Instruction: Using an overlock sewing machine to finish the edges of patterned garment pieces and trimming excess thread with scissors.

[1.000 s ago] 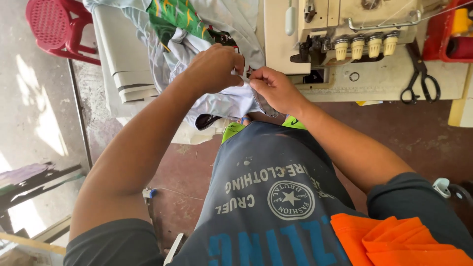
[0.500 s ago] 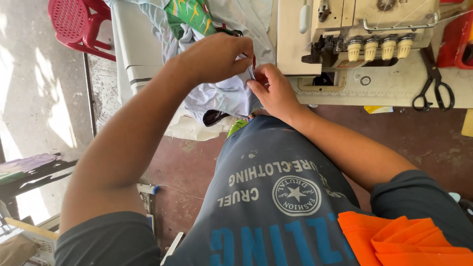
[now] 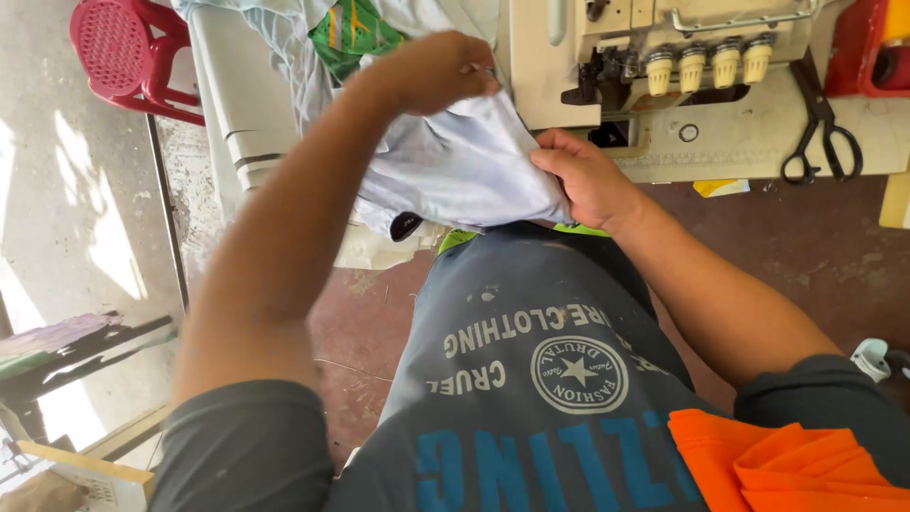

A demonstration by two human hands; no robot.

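Observation:
I sit at a cream sewing machine (image 3: 664,85). My left hand (image 3: 431,71) is raised and pinches the upper edge of a pale blue piece of cloth (image 3: 464,166). My right hand (image 3: 588,180) grips the same cloth lower down, at its right edge, just in front of the machine's bed. The cloth hangs stretched between both hands above my lap. More pale fabric and a green patterned piece (image 3: 355,28) lie heaped on the table behind my left hand.
Black scissors (image 3: 820,128) lie on the machine table at the right, next to a red object (image 3: 863,43). A red plastic stool (image 3: 128,52) stands at the upper left on the floor. Orange cloth (image 3: 787,465) rests on my right thigh.
My hands were close together, working a small spot on the cloth. Now my left hand has lifted and my right has moved apart, spreading the pale blue cloth between them.

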